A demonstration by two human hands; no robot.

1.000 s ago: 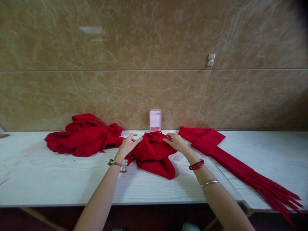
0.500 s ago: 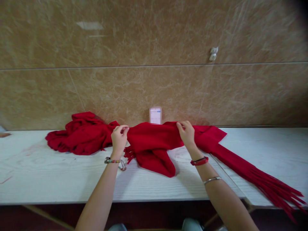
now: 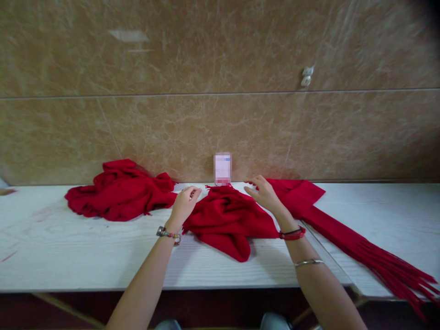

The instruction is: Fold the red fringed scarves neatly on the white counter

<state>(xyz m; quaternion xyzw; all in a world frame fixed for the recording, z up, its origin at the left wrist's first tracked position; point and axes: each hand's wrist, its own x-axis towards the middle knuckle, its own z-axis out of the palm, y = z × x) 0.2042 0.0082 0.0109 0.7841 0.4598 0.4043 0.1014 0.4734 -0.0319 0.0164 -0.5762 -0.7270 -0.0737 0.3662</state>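
Observation:
A red fringed scarf (image 3: 233,215) lies loosely crumpled in the middle of the white table, a rounded fold pointing toward me. At its left edge is my left hand (image 3: 187,201), fingers loosely bent and holding nothing I can see. My right hand (image 3: 264,191) hovers by the scarf's upper right side, its fingers apart and empty. Just beyond my right hand is another red scarf (image 3: 309,206), folded at the wall end, its long fringed tail running toward the front right. Left of my left hand sits a bunched heap of red cloth (image 3: 120,192).
A brown marbled wall (image 3: 165,123) rises behind the table (image 3: 85,256). A small blurred-out pale rectangle (image 3: 222,168) stands against it behind the middle scarf. A white cat-shaped piece (image 3: 307,76) is fixed higher up. The table has a seam at right.
Both hands have let go of the middle scarf's upper edge. The stretched cloth has dropped into a crumpled pile, uncovering more of the pale rectangle. The left hand has shifted right.

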